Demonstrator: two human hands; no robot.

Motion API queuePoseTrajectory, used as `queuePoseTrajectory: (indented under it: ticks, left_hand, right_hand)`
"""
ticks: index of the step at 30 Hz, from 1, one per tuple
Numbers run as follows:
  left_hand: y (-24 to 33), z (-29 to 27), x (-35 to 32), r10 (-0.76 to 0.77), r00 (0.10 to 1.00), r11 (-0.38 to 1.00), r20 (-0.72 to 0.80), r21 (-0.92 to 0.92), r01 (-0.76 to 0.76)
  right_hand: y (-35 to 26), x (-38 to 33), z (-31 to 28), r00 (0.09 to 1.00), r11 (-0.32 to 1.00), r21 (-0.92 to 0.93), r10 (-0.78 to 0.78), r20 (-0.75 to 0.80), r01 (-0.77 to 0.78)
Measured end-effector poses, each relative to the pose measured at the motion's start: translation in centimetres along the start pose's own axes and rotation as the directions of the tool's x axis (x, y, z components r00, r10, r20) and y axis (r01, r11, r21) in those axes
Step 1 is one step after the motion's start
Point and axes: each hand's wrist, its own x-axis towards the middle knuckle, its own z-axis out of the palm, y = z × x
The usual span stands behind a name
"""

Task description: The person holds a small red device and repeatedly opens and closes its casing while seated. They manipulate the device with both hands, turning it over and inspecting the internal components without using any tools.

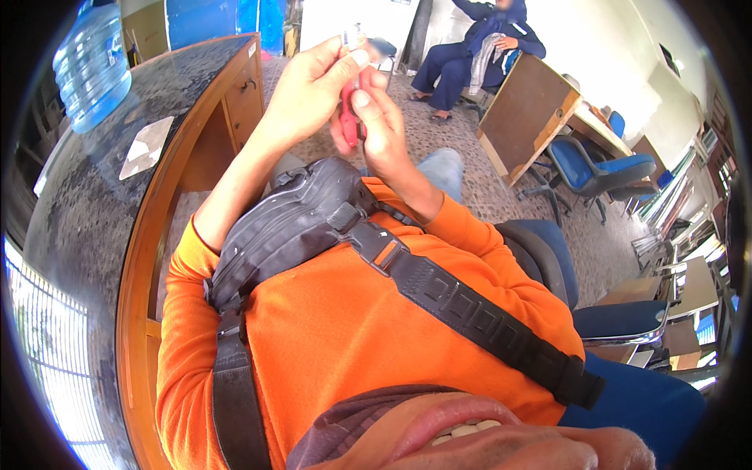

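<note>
Both my hands are raised together in front of me, near the top of the view. My right hand (pixel 381 129) is closed around a slim red-handled tool (pixel 348 117), whose narrow, pale shaft points upward. The fingers hide part of it, so its exact kind is unclear. Just above, my left hand (pixel 317 86) pinches a small clear and silvery piece (pixel 354 36) between thumb and fingers. This piece lines up with the upper end of the red-handled tool; I cannot tell whether the two are joined.
On my left, a dark-topped wooden desk (pixel 205 77) bears a large blue water bottle (pixel 92 70) and a pale sheet (pixel 147 147). Ahead sits a person in dark blue (pixel 470 63). To the right stand a wooden desk (pixel 526 117) and a blue swivel chair (pixel 591 168).
</note>
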Motion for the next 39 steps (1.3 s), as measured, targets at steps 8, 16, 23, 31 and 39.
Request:
queuePoseTrajectory:
  ticks: [8, 16, 23, 31, 39]
  left_hand:
    - [-0.3, -0.4, 0.5, 0.088, 0.974, 0.994, -0.211, 0.087, -0.071]
    - [-0.6, -1.1, 0.4, 0.091, 0.973, 0.982, -0.214, 0.181, -0.052]
    - [0.0, -0.1, -0.6, 0.079, 0.958, 0.983, -0.277, 0.18, -0.029]
    - [1.9, -0.5, -1.9, 0.116, 0.952, 0.967, -0.282, 0.252, -0.044]
    - [3.0, -0.9, -2.8, 0.115, 0.951, 0.964, -0.287, 0.263, -0.037]
  right_hand:
    - [0.4, 0.5, -0.3, 0.965, 0.901, -0.399, -0.234, -0.115, 0.171]
    - [-0.1, 0.5, 0.5, 0.868, 0.711, -0.561, -0.495, 0.028, 0.424]
    - [-0.8, -0.2, 1.4, 0.887, 0.763, -0.476, -0.453, 0.089, 0.437]
    - [-0.5, -0.2, 1.8, 0.83, 0.691, -0.471, -0.518, 0.206, 0.548]
    - [-1.1, -0.4, 2.5, 0.847, 0.773, -0.347, -0.485, 0.217, 0.531]
